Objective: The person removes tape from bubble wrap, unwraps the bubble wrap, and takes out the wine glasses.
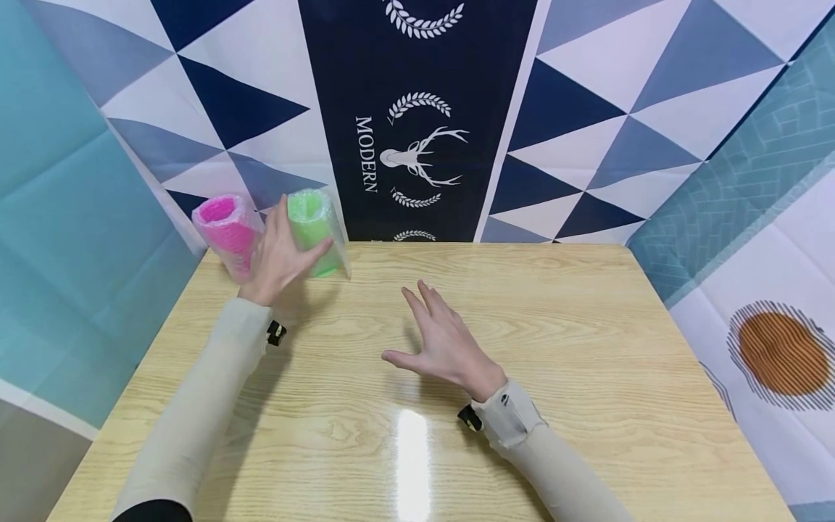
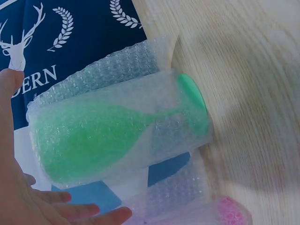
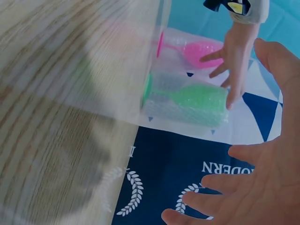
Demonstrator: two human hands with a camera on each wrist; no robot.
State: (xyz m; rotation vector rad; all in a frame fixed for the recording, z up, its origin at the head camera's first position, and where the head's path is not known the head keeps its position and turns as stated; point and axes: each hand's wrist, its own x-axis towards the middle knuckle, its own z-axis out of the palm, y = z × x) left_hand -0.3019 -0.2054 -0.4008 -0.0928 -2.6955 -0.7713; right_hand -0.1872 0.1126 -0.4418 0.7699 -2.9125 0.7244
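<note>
Two goblets wrapped in bubble wrap stand upright at the table's back left corner, a pink goblet [image 1: 230, 226] and a green goblet [image 1: 314, 230] to its right. My left hand [image 1: 279, 255] reaches in between them, fingers spread and thumb apart, close to the green one. In the left wrist view the green goblet [image 2: 93, 136] shows its bowl, stem and round foot through the wrap, with no fingers curled round it. Over the middle of the table my right hand [image 1: 445, 341] hovers with fingers spread, holding nothing.
The wooden table [image 1: 554, 312] reaches back to a patterned cloth [image 1: 417, 87] with triangles and a deer print. A teal cloth [image 1: 72, 196] hangs along the left side, and another printed cloth [image 1: 770, 268] hangs at the right.
</note>
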